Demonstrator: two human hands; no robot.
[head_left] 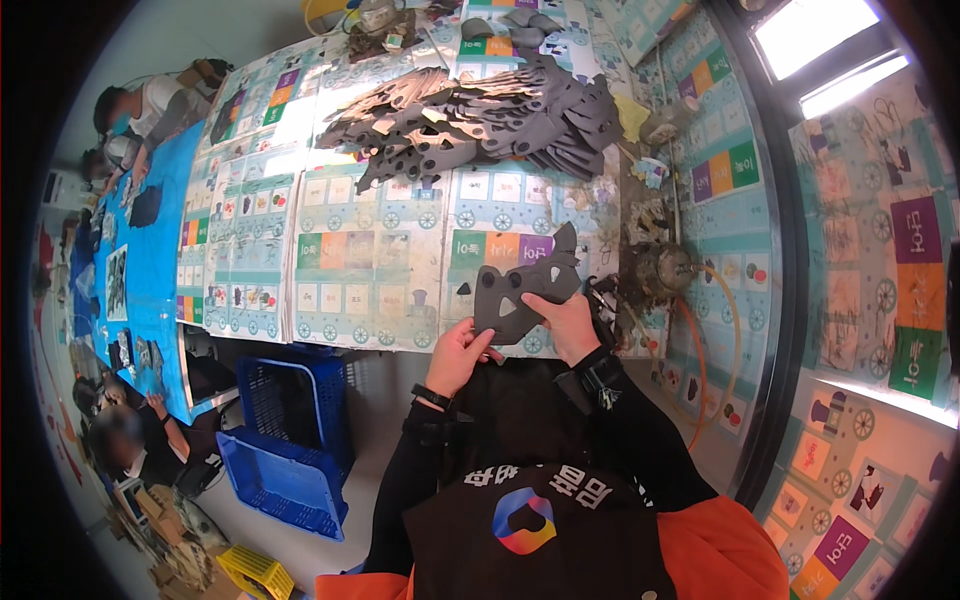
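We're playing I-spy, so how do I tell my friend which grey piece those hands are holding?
Find the big patterned table, then its near edge. There, the left hand and right hand hold a flat, dark-grey cut-out piece with holes. Unlike the heap of grey pieces farther back, it's in those hands.

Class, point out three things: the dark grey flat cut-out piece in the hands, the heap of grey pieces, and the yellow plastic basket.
Dark grey flat cut-out piece (538, 282), head view: its middle.
Heap of grey pieces (485, 115), head view: its middle.
Yellow plastic basket (258, 573), head view: its side wall.
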